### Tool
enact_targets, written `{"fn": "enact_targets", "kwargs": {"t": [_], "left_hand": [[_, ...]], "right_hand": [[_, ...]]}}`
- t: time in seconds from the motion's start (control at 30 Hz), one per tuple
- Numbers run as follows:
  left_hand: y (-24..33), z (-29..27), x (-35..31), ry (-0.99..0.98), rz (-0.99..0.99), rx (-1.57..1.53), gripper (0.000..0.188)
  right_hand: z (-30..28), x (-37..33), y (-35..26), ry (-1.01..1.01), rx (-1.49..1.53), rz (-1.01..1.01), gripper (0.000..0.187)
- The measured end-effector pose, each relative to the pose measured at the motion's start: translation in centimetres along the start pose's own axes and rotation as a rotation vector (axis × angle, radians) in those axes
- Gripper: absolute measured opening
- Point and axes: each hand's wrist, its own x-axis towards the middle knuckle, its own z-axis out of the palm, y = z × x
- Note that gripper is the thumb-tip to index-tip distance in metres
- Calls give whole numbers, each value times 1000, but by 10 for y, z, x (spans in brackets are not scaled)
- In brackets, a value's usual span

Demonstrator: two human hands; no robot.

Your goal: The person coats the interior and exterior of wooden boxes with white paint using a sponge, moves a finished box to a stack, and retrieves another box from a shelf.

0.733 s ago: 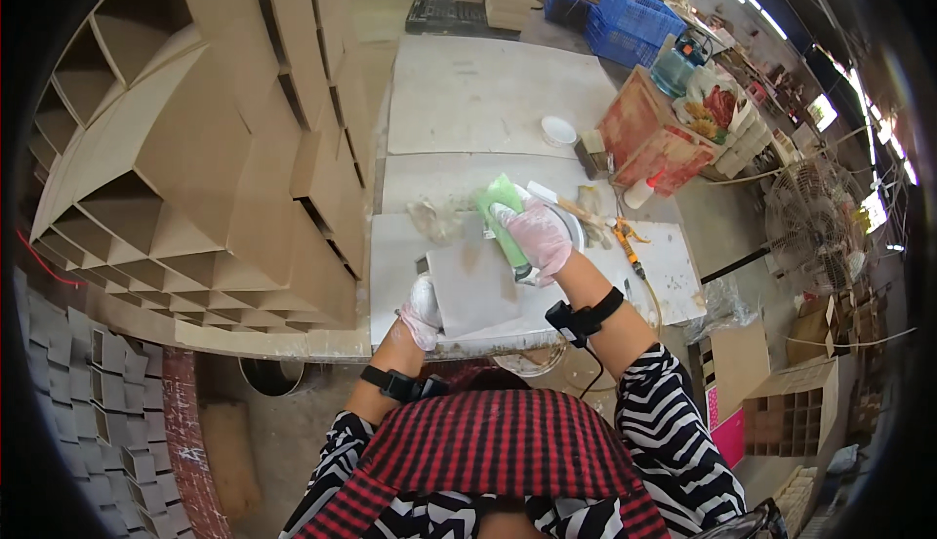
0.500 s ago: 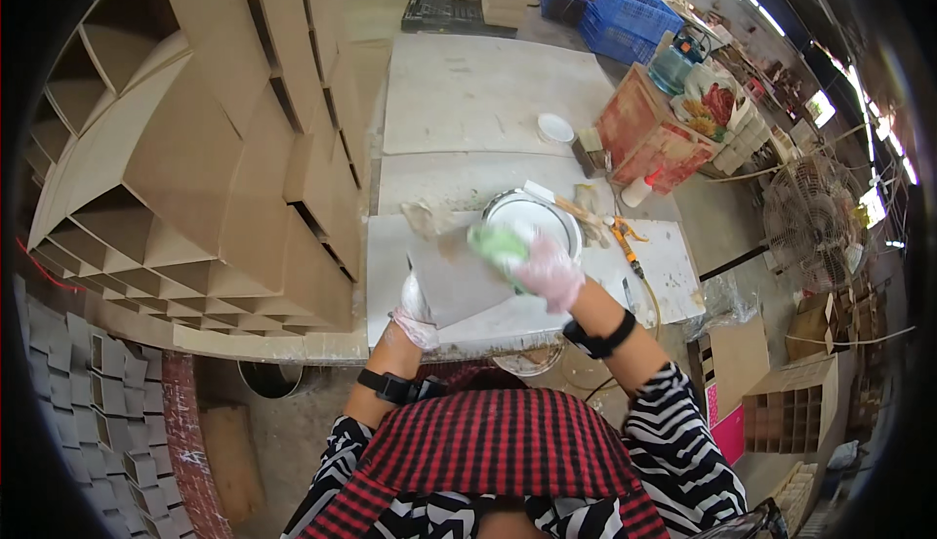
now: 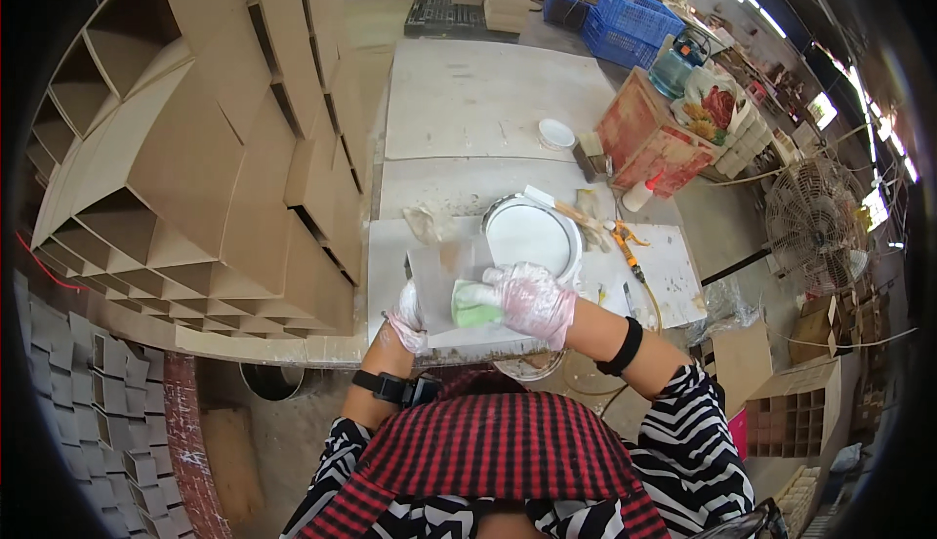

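1. Since half a second ago, the right hand has drawn back toward the person, carrying the green sponge from beside the white bowl down to the near part of the flat grey panel.
2. Right hand, in a clear plastic glove, has its fingers curled around the sponge, pinching it against the panel's surface.
3. Left hand, also gloved, rests on the panel's near left corner; its fingers look pressed down on the edge, though whether they clasp it cannot be told.
4. Panel lies flat on the workbench at its near edge, directly in front of the person.
5. White bowl of pale liquid sits just beyond the panel, to the right.
6. Brush lies across the bowl's far rim.
7. Stacked brown cardboard dividers stand to the left of the bench.
8. Red wooden crate sits on the right, with a standing fan further right.
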Motion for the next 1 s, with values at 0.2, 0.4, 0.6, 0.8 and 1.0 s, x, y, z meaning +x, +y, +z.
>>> {"fn": "enact_targets", "kwargs": {"t": [0.2,0.4,0.6,0.8,1.0], "left_hand": [[-21,-60,2,-41,178,64,34],[0,-12,-5,-33,38,1077,34],[-18,-20,-4,249,18,191,35],[-6,-21,0,182,-50,254,36],[-21,-26,-1,289,-7,174,38]], "right_hand": [[-13,41,12,67,184,261,27],[-11,26,-32,-73,54,79,27],[-16,43,18,357,49,189,32],[1,19,-46,-7,12,-141,46],[3,60,2,195,-36,173,35]]}}
